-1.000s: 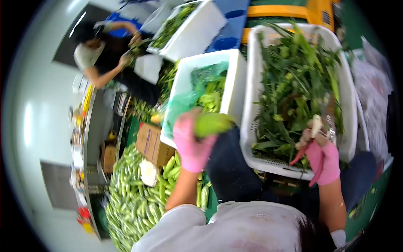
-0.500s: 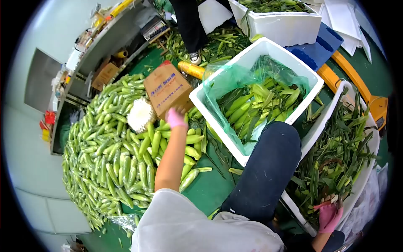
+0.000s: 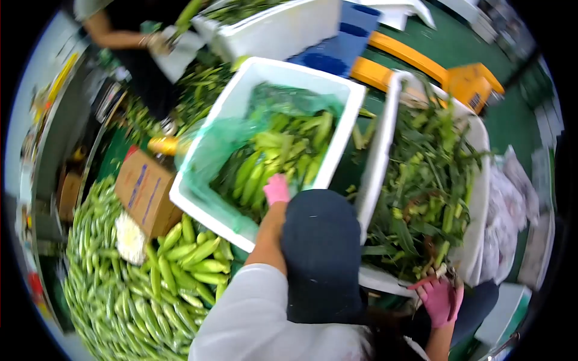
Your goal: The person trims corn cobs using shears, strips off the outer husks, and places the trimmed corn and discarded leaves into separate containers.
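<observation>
My left hand (image 3: 277,190), in a pink glove, reaches into a white foam box (image 3: 208,129) lined with green plastic, over the green corn ears (image 3: 259,174) inside. Its fingers are partly hidden among the ears. My right hand (image 3: 441,296), in a pink and white glove, is at the near rim of a white basket (image 3: 478,210) full of leaves and husks (image 3: 415,198). Its fingers are curled around a small red-handled tool (image 3: 421,283), whose far end is hard to make out.
A large heap of green ears (image 3: 132,307) lies at the lower left, beside a cardboard box (image 3: 144,191). A co-worker (image 3: 129,42) stands at the upper left by another foam box (image 3: 277,33). Plastic bags (image 3: 503,204) lie right of the basket.
My left hand has moved from beside the cardboard box into the lined foam box. The green ear it held a second ago is out of it. The view has turned.
</observation>
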Tool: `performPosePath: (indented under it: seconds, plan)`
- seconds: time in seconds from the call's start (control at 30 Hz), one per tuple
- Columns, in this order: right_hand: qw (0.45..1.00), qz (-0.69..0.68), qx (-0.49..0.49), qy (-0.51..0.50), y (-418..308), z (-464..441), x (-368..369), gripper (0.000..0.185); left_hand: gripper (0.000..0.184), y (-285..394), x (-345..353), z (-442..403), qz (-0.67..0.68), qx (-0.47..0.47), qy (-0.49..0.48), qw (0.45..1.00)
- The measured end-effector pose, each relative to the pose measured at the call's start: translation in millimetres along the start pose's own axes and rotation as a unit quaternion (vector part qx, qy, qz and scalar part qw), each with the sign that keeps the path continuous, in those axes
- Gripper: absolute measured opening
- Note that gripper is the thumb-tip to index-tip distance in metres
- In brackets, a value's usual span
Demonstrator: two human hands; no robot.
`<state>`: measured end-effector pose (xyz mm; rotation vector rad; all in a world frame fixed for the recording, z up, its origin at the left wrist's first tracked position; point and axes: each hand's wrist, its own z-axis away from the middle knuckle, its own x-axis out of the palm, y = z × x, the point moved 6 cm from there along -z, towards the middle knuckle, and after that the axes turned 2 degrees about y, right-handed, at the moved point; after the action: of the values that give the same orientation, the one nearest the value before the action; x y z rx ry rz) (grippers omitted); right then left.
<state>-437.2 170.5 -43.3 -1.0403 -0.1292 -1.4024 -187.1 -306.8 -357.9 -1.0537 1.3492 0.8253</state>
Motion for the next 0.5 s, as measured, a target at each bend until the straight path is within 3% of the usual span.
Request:
performPosePath:
  seconds: [0.03,0.07,0.13,0.2,0.23,0.3,0.37,0.4,0.43,0.47,0.5]
  plan:
    - [0.999,0.026,0.014,-0.033,-3.4,-1.6,8.7,0.055,0.014,-2.1,13.1,-3.6,-0.004,0.012,0.013,1.000]
    - [0.996,0.050,0.021,-0.066,-9.0,-5.0,16.5,0.053,0.011,-2.1,28.6,-10.6,-0.007,-0.016,-0.054,0.998]
    - [1.000,-0.006,-0.005,0.025,-18.7,-10.5,18.9,0.051,0.015,8.3,38.5,-13.0,0.073,-0.013,-0.194,0.978]
    - [0.996,-0.040,0.010,-0.075,-29.8,-23.4,12.1,0.051,0.020,7.2,32.3,-9.6,0.228,-0.032,-0.280,0.932]
    - [0.994,-0.044,0.014,-0.099,-35.2,-27.5,10.0,0.051,0.023,-0.9,23.0,-6.5,0.338,-0.071,-0.316,0.883]
    - [0.987,-0.059,0.027,-0.147,-45.8,-35.7,1.2,0.050,0.030,-41.9,-10.5,2.8,0.600,-0.206,-0.348,0.690]
    - [0.976,-0.080,0.029,-0.199,-50.6,-46.8,-10.1,0.050,0.036,-79.7,-80.4,-13.6,0.722,-0.233,-0.311,0.573]
    - [0.969,-0.086,0.026,-0.228,-54.8,-53.8,-9.4,0.050,0.040,-83.7,-128.2,-34.5,0.755,-0.193,-0.271,0.564]
    - [0.984,-0.022,0.028,-0.176,-64.9,-51.6,0.7,0.054,0.043,-85.4,-178.7,-55.8,0.775,-0.144,-0.229,0.571]
    - [0.984,0.026,-0.012,-0.176,-63.9,-65.4,1.3,0.052,0.059,-78.3,-240.1,-74.0,0.760,-0.043,-0.161,0.629]
    - [0.978,0.122,-0.024,-0.168,-76.3,-56.3,19.0,0.047,0.062,-71.2,-291.1,-90.6,0.743,0.004,-0.080,0.664]
